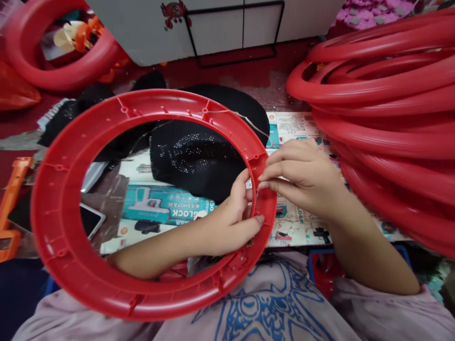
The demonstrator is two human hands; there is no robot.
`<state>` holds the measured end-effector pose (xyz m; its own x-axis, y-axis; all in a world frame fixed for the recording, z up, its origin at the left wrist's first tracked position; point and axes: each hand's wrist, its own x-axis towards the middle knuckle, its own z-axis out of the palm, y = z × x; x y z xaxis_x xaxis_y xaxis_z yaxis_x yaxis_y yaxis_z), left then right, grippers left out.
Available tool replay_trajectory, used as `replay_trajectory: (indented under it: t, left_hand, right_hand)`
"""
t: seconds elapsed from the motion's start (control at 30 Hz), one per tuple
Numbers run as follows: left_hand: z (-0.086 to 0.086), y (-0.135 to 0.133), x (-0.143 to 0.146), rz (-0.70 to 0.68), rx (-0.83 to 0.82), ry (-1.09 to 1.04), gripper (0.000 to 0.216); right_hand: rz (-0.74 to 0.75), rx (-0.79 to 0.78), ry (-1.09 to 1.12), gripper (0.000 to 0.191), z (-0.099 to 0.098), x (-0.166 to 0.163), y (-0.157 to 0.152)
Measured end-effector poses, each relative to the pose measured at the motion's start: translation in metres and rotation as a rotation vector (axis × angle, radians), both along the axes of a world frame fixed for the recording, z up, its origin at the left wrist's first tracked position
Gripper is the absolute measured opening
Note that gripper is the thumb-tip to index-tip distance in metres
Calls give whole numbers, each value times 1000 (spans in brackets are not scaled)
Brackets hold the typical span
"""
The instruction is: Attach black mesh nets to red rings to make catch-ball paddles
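A large red plastic ring (67,189) with ribbed inner face rests tilted against my lap. My left arm passes through its opening, and my left hand (232,215) grips the ring's right rim, thumb pressed on the outer face. My right hand (302,175) comes from the right, its fingertips pinched together at the same spot on the rim, on something too small to make out. A thin string (245,118) runs along the upper right of the ring. Black netting (194,156) lies behind, seen through the opening.
A tall stack of red rings (384,104) fills the right side. Another red ring (42,52) lies at the far left. Printed toy-gun cardboard (167,206) covers the surface, with a phone (90,220) on the left and orange plastic parts (10,203) at the left edge. A white cabinet (213,23) stands behind.
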<state>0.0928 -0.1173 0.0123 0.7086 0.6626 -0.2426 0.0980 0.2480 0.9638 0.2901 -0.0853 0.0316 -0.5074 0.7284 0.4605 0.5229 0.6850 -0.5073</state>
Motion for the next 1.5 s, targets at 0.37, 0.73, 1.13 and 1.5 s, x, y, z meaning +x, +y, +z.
replay_trajectory:
  t: [0.37, 0.73, 1.13, 1.5]
  left_hand:
    - [7, 0, 2, 71, -213, -329, 63]
    - [5, 3, 7, 258, -304, -234, 49]
    - [19, 5, 3, -41, -222, 33, 36]
    - [12, 4, -2, -104, -140, 142, 37]
  right_hand:
    - [106, -158, 163, 7, 3, -1, 0]
    - [110, -280, 250, 5, 0, -10, -4]
    - [74, -481, 237, 6, 3, -7, -3]
    - [125, -355, 88, 8, 7, -5, -4]
